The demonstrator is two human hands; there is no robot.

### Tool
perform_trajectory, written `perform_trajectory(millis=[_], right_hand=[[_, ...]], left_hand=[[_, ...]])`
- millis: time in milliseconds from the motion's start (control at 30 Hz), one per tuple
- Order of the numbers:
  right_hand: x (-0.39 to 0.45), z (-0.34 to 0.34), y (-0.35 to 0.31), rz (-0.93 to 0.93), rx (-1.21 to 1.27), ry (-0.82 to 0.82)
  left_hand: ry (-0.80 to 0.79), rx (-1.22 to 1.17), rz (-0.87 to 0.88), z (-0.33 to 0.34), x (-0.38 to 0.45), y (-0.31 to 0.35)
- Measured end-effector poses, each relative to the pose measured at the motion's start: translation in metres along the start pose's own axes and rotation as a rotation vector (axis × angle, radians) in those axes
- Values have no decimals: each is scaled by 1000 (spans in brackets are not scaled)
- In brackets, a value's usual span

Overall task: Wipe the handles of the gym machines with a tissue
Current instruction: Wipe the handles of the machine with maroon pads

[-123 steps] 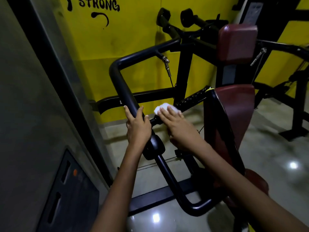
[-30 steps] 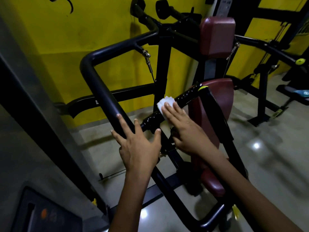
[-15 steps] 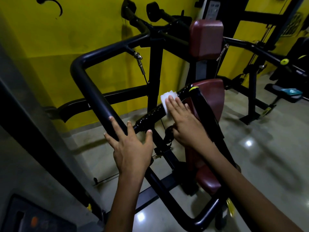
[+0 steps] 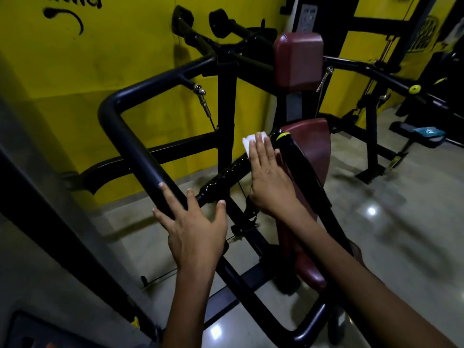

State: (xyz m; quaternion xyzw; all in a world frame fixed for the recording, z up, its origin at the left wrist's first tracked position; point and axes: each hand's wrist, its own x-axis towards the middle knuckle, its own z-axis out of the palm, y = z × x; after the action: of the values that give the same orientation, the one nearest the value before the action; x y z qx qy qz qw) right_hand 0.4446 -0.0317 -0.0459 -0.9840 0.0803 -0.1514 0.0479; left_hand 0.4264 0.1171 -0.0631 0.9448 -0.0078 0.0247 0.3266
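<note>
Filling the upper left of the frame behind everything is the painted yellow wall, and in front of it your black steel gym machine frame, with its dark red padded backrest at upper centre and dark red padded seat just right of centre. The thick black bent tube lever arm sweeps from the upper left down to the bottom centre, over the glossy grey tiled floor. Branching from it toward the seat is the ribbed black rubber handle grip, which ends in a yellow-ringed cap. Your left hand, in the lower middle, lies flat on the lever arm with fingers spread and straight, gripping nothing. Your right hand, at centre, has straight fingers pressing the small folded white tissue against the upper end of the grip, near the cap. Since you only press the tissue and do not pinch it, it could slide out from under your fingers and drop to the floor if you pull back along the ribs quickly. The lever arm may also swing if you lean on it, taking the grip away from the tissue. The underside of the grip is hidden here, so it could be missed.
</note>
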Motion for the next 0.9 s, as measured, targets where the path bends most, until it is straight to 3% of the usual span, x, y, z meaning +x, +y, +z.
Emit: perform_trajectory(millis=[167,333,467,633,700,800,900], right_hand=[[-2,5,-3,-20,-9,-2],[7,-3,-2,156,171,18],[-3,5,-11,145,153,-57],[9,-2,-5,197,227,55],[4,-1,-8,251,264,26],[-7,6,-19,221,250,-52],[-2,3,-17,188,260,-21]], left_hand=[[-2,9,-1,-1,0,2],[-3,24,0,-1,0,1],[1,35,1,-1,1,1],[4,34,5,0,0,1],[5,29,8,1,1,0],[14,27,9,1,1,0],[18,21,8,1,1,0]])
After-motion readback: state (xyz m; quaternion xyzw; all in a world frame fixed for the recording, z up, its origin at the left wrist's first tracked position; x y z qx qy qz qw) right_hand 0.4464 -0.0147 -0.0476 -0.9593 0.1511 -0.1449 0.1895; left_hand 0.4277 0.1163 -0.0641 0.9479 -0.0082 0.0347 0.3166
